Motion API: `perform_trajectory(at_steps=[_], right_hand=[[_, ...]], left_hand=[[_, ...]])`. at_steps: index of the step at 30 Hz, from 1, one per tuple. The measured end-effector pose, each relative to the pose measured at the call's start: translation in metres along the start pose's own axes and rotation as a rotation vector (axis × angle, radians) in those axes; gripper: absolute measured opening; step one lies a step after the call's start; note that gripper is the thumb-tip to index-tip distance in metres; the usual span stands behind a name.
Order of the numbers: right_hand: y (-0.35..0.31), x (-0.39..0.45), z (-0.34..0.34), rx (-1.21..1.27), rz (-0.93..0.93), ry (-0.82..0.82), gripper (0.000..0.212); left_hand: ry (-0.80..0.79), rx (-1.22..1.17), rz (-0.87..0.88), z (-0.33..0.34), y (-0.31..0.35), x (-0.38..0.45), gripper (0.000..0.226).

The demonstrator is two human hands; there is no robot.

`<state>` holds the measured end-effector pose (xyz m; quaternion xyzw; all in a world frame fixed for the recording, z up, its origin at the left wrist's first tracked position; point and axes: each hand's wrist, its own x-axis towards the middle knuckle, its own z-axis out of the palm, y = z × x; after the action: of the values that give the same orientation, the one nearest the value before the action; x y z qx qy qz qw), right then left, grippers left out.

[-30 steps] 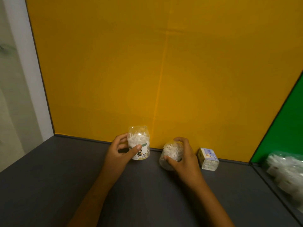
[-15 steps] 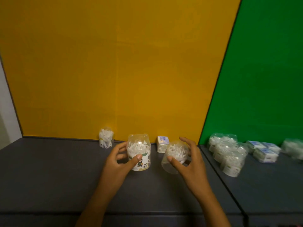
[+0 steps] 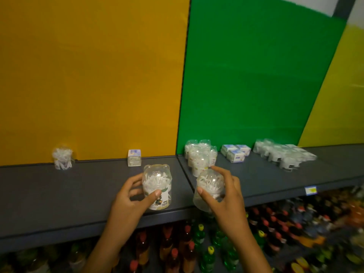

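Note:
My left hand (image 3: 130, 201) grips a clear bear-shaped jar of white cotton swabs (image 3: 157, 180), held upright over the front of the grey shelf (image 3: 59, 194). My right hand (image 3: 224, 198) grips a second clear swab jar (image 3: 208, 184), tilted toward me, near the shelf's front edge by the seam between two shelf boards.
Against the orange back panel stand another swab jar (image 3: 63, 158) and a small white box (image 3: 134, 157). Before the green panel are a cluster of swab jars (image 3: 199, 154), white boxes (image 3: 235, 152) and more jars (image 3: 279, 152). Coloured bottles (image 3: 197, 245) fill the shelf below.
The view has swung right and pulled back, showing the green panel, more stock and the bottles below. Both hands have drawn their jars toward the shelf's front edge.

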<state>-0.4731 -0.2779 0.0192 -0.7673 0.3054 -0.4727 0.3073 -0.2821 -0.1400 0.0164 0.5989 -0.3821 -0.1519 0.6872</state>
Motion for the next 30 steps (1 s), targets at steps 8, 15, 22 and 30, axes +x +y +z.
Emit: perform_trajectory(at_steps=[8,15,22,30], right_hand=[[0.037,0.013,-0.063,-0.096,0.049,0.012,0.057],[0.075,0.061,-0.081,-0.16,0.027,-0.016,0.055],[0.112,0.138,-0.066,-0.168,0.008,-0.082,0.054],[0.161,0.192,-0.032,-0.193,0.001,-0.163,0.06]], left_hand=[[-0.079,0.002,0.01,0.073,-0.002,0.008,0.046],[-0.093,0.0,0.032,0.119,-0.015,0.046,0.047],[-0.027,0.012,0.046,0.146,-0.031,0.106,0.05],[0.058,0.032,0.001,0.158,-0.054,0.144,0.051]])
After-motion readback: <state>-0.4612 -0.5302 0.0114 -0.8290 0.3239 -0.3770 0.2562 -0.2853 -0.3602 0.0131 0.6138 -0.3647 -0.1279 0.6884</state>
